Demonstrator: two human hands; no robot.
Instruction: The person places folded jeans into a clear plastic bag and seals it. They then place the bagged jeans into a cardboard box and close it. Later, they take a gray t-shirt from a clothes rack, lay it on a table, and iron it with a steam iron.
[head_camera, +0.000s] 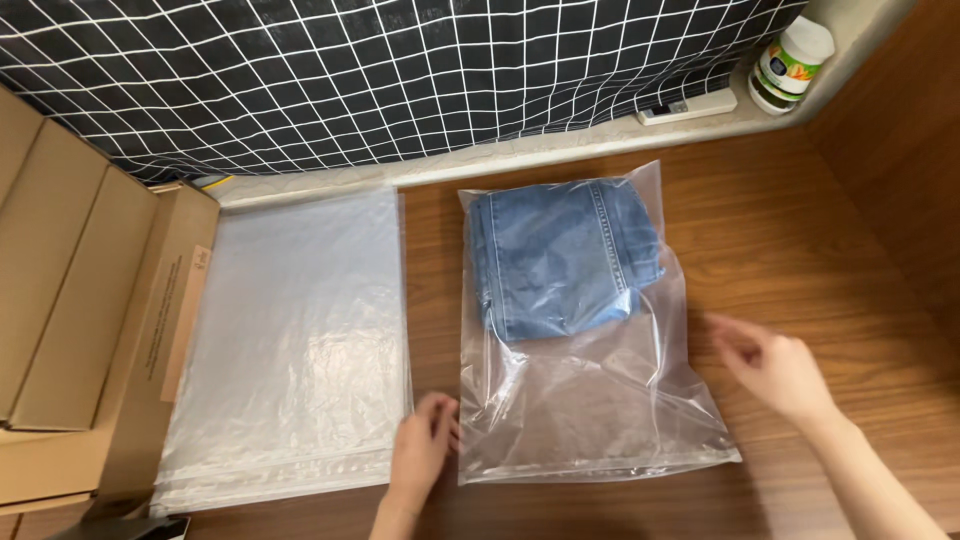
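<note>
**Folded jeans in a clear bag, both hands at its lower edges**

A clear plastic bag (590, 400) lies flat on the wooden table (820, 240) in the middle of the frame. Folded blue jeans (560, 255) sit inside it, pushed up into its top half; the bottom half is flat, wrinkled film ending in a sealing strip along the lower edge.

The bag looks thin, limp and slippery, so it would likely crumple or slide if pinched in one spot. The denim gives all the weight and is soft but bulky, so the load probably hangs toward the upper end. The firmest places to take hold appear to be the lower corners by the strip, or the bundle of jeans itself through the film.

The left hand (422, 450), at the lower middle of the frame, rests with loosely curled fingers at the bag's lower left edge, touching it or just beside it; whether it pinches the film cannot be told. The right hand (775, 365), at the right, hovers spread and released, just beside the bag's right edge and gripping nothing.

Left of the bag lies a stack of empty clear bags (290, 340), and further left flat cardboard boxes (70, 290). A black cloth with a white grid (380, 70) fills the top of the frame, with a white bottle (793, 60) on a ledge at the upper right.
</note>
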